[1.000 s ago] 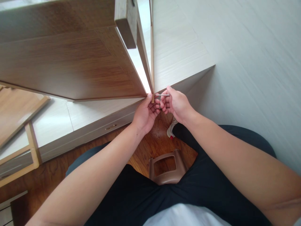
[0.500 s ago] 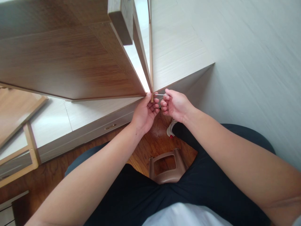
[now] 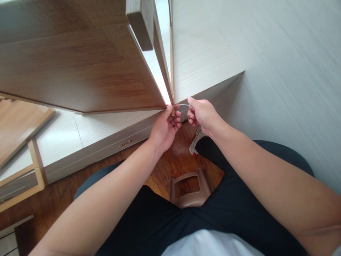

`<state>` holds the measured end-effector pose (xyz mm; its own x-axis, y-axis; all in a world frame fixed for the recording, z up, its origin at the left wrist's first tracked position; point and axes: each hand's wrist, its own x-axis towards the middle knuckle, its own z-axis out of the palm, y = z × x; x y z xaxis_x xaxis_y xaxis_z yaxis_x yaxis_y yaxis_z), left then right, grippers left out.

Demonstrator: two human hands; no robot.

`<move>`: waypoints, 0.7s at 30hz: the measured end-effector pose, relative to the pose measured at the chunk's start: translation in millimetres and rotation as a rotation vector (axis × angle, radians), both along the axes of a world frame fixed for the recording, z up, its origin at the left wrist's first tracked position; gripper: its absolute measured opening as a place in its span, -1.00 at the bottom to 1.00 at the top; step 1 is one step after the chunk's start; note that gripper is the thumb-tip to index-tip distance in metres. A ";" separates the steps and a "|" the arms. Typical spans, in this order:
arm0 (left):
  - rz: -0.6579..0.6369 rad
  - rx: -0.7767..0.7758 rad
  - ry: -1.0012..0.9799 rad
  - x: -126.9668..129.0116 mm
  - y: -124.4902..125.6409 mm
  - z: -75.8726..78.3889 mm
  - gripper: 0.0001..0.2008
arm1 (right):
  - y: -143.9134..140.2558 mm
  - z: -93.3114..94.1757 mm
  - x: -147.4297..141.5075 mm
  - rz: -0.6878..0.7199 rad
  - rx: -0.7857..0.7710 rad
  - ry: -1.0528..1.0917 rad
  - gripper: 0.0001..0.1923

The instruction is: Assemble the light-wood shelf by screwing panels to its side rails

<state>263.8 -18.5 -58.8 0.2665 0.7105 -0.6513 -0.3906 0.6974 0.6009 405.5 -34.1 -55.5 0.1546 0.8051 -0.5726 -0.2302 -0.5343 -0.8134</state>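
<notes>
A brown wooden furniture piece with a broad panel (image 3: pixel 87 71) stands tilted on a pale ledge. My left hand (image 3: pixel 164 129) is around the low end of its narrow wooden rail (image 3: pixel 165 71), thumb on the near side and fingers loosely curled past the tip. To the right, my right hand (image 3: pixel 204 113) is closed on a thin metal rod that looks like a hex key (image 3: pixel 183 104). The rod points left at the rail's end, between my two hands. Its tip is too small to make out, and my fingers hide its other end.
The pale ledge (image 3: pixel 106 128) runs along the front, with a drawer handle (image 3: pixel 125 143) below. More wooden parts (image 3: pixel 21 124) and a wooden frame (image 3: pixel 37 163) lie at left. A brown plastic stool (image 3: pixel 190 202) shows between my legs. A pale wall (image 3: pixel 287 71) rises at right.
My right hand has shifted slightly right and turned, and the rod's angle has changed a little. My left hand stays at the rail's end.
</notes>
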 end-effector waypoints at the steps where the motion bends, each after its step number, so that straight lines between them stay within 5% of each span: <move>1: 0.006 -0.005 0.004 0.3 -0.1 0.4 -0.74 | -0.1 0.1 -0.4 0.009 0.037 -0.072 -0.51; 10: 0.004 -0.007 -0.007 -0.7 -0.4 -0.6 -0.74 | 0.5 0.3 12.4 0.210 0.245 -0.575 -0.53; 21: 0.002 -0.013 -0.007 -0.1 -0.3 1.4 -0.73 | 2.1 11.6 23.8 0.263 0.253 -0.727 -0.64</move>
